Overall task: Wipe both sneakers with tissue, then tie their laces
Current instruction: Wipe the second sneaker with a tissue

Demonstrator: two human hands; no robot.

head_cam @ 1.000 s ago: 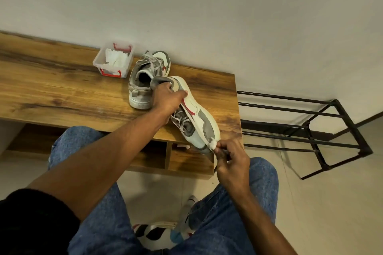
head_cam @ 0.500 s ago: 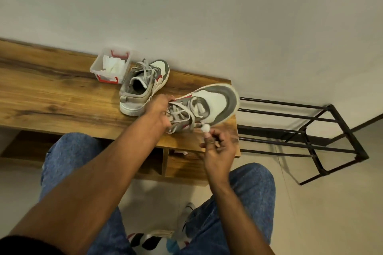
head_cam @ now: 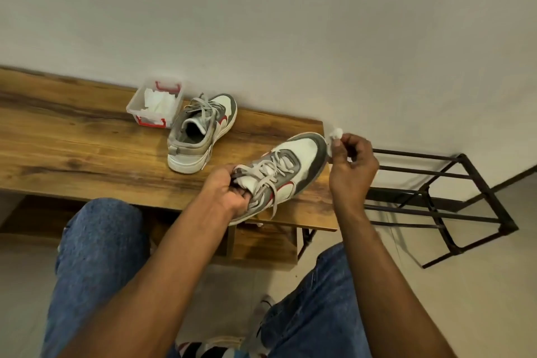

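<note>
1. Wall (head_cam: 290,23): plain off-white, fills the upper half of the view, running from 9 to 3 o'clock behind the furniture.
2. Floor (head_cam: 479,299): pale, smooth, seen at 4 o'clock and between the person's knees.
3. Bench (head_cam: 72,148): wood-grain top with dark streaks, set against the wall, spanning 9 o'clock to centre; open compartments show beneath its front edge.
4. Legs in blue jeans (head_cam: 98,256): at 7 and 5 o'clock, knees toward the bench.
5. Metal rack (head_cam: 465,183): black bar frame standing on the floor at 3 o'clock, just beside the bench's right end.
6. Near sneaker (head_cam: 293,166): white, grey and red, at centre on the bench's right front corner, toe pointing to 2 o'clock, laces loose and untied.
7. Far sneaker (head_cam: 200,131): same colours, standing upright on the bench at 11 o'clock of the near one, apart from it, toe to the wall, laces loose.
8. Plastic box (head_cam: 139,102): clear with red clips, on the bench just left of the far sneaker, white tissues inside.
9. Left hand (head_cam: 229,189): fingers curled, gripping the near sneaker at its collar and tongue.
10. Right hand (head_cam: 351,168): raised at 2 o'clock just past the toe, fingertips pinched together on the tissue.
11. Tissue (head_cam: 336,134): small white wad, next to the toe; contact cannot be told.
</note>
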